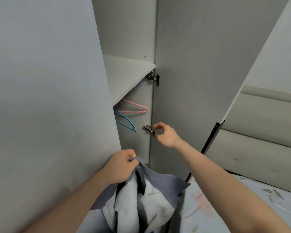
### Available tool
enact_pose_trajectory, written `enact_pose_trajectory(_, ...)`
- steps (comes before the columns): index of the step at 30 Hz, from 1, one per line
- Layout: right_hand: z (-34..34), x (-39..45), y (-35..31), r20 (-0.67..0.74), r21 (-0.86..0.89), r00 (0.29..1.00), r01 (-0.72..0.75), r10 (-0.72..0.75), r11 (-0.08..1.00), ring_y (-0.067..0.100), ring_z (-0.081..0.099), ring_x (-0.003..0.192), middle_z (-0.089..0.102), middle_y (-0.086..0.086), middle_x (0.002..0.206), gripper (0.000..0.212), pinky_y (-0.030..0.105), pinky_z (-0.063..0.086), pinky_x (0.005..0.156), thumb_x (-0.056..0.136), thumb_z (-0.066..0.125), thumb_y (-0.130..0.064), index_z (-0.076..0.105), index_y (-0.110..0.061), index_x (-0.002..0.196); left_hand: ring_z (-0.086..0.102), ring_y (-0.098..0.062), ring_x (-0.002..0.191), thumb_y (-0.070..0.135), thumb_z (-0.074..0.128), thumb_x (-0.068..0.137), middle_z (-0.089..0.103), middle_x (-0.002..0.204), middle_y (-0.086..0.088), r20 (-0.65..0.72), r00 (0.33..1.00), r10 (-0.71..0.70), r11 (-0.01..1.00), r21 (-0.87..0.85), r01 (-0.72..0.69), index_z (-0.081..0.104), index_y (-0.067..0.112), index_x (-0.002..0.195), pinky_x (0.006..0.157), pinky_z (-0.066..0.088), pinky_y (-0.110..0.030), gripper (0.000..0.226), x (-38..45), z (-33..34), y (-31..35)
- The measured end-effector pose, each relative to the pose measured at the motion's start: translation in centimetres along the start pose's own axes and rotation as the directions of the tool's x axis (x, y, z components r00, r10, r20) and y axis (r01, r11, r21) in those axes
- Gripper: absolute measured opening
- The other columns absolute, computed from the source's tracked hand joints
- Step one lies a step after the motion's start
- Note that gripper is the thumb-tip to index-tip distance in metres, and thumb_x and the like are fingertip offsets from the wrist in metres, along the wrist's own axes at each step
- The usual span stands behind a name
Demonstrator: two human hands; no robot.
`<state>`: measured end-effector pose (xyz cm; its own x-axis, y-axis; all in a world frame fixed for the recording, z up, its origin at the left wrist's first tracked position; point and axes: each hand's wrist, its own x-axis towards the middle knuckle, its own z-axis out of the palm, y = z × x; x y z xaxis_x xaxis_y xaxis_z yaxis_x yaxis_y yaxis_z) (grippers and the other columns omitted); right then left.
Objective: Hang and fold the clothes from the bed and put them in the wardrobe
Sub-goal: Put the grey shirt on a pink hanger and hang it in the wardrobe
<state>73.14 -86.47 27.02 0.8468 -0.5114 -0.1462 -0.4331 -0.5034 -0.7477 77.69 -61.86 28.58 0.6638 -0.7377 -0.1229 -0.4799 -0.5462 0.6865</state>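
The left hand [123,165] pinches the shirt [141,195] collar below the wardrobe [191,64] opening. The right hand [165,134], fingers loosely curled and empty, is nearer the hangers: blue hanger [126,122] lies to its left, pink hanger [134,106] above that.

Left hand [122,165] pinching cloth with curled fingers, right hand [165,134] extended forward, fingers loosely curled, holding nothing

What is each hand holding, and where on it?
The left hand pinches the blue shirt at its collar edge. The right hand holds nothing.
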Motion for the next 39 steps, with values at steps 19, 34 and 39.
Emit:
enact_pose_trajectory(19,1.9,21.9,-3.9,0.139,-0.328,0.988,0.111,-0.068,0.938,0.032,0.035,0.151,0.023,0.011,0.168,0.079,0.04,0.032,0.123,0.101,0.059,-0.019,0.015,-0.009,0.165,0.04,-0.009,0.068,0.019,0.054,0.095,0.048,0.073,0.001,0.152,0.979,-0.135,0.991,0.026,0.133,0.052,0.008,0.083,0.065,0.036,-0.029,0.017,6.0,-1.5,0.9)
enact_pose_trajectory(34,5.4,24.1,-4.2,0.201,-0.381,0.979,0.098,-0.021,0.92,0.033,0.06,0.127,0.063,0.012,0.138,0.046,0.034,0.049,0.105,0.101,0.06,-0.021,0.053,-0.013,0.146,0.04,-0.002,0.063,0.017,0.056,0.094,0.048,0.068,0.009,0.185,0.975,-0.125,0.989,-0.055,0.137,0.051,0.022,0.079,0.062,0.034,-0.022,0.017,6.6,-2.3,1.5)
enact_pose_trajectory(39,5.6,23.2,-5.1,0.254,-0.429,0.967,0.137,-0.026,0.893,0.032,0.066,0.104,0.072,0.014,0.118,0.022,0.03,0.052,0.086,0.097,0.061,-0.013,0.071,-0.011,0.117,0.04,-0.002,0.06,0.02,0.056,0.094,0.046,0.061,0.015,0.194,0.971,-0.142,0.986,-0.06,0.156,0.048,0.027,0.074,0.06,0.033,-0.02,0.023,6.7,-2.2,1.1)
